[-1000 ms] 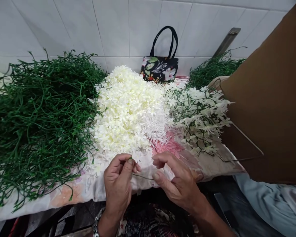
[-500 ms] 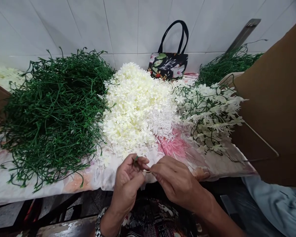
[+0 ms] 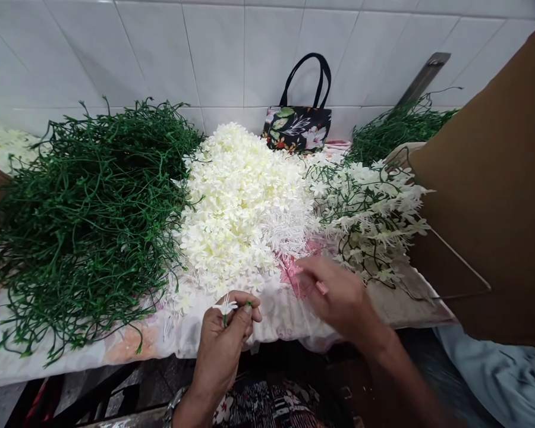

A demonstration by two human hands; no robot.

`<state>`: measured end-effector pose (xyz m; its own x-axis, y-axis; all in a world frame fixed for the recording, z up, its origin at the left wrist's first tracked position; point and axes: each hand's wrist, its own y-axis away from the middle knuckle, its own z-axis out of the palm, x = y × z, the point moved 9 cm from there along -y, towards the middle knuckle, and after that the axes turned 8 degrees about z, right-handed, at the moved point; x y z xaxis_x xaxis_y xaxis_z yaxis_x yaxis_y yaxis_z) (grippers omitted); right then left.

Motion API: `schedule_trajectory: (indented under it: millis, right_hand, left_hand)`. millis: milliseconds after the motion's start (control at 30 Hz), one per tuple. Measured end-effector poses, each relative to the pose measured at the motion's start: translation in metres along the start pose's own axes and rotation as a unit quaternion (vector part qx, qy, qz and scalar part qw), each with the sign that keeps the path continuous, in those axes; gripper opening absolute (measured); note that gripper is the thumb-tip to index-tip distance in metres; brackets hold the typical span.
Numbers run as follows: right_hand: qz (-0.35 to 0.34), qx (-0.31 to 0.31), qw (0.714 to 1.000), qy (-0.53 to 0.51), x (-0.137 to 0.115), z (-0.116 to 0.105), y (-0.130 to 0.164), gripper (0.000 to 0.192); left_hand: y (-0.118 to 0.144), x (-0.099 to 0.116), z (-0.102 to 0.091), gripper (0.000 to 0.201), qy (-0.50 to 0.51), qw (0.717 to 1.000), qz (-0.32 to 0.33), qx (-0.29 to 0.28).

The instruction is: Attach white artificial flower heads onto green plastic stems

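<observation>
My left hand (image 3: 225, 339) pinches a thin green stem (image 3: 248, 307) at the table's front edge; a small white flower (image 3: 226, 306) sits on the stem just above my fingers. My right hand (image 3: 339, 294) reaches forward over the pink patterned cloth (image 3: 289, 276), fingers loosely curled, close to the white spiky flower pieces (image 3: 288, 229); I cannot see anything in it. A big heap of cream artificial flowers (image 3: 241, 196) lies in the middle. Left of it is a large tangle of bare green stems (image 3: 84, 214). Right of it lie stems fitted with white flowers (image 3: 370, 214).
A black floral handbag (image 3: 298, 125) stands against the white tiled wall. A brown cardboard sheet (image 3: 494, 190) leans at the right, with more green stems (image 3: 396, 128) behind it. Light blue fabric (image 3: 503, 374) lies at lower right. More cream flowers (image 3: 4, 148) sit far left.
My hands have parted: the right one left the stem and moved forward over the cloth. The left hand keeps the stem, which now carries a white flower.
</observation>
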<state>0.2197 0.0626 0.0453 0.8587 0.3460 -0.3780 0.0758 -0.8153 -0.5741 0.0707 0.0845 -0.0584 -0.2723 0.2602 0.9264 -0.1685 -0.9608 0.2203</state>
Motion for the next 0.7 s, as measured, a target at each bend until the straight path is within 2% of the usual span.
schedule_trajectory:
  millis: [100,200,333,500,700]
  right_hand:
    - [0.087,-0.007,0.989,0.123,0.050,0.003,-0.005,0.017]
    - [0.080,-0.052,0.978,0.186,0.067,0.019,-0.008,0.021]
    - [0.067,-0.059,0.978,0.188,0.062,0.024,-0.001,0.024]
    - [0.057,-0.053,0.981,0.180,0.045,0.021,0.017,0.025]
    - [0.077,-0.066,0.983,0.156,0.025,0.031,0.023,0.019]
  left_hand:
    - [-0.003,0.001,-0.002,0.021,0.001,1.000,0.007,0.006]
    - [-0.005,0.006,0.002,0.020,-0.036,0.999,0.037,-0.013]
    - [-0.006,0.012,-0.001,0.017,-0.091,0.993,0.073,-0.011]
    - [-0.007,0.009,-0.001,0.013,-0.128,0.989,0.071,-0.028]
    - [-0.009,0.004,0.002,0.011,-0.160,0.984,0.079,-0.032]
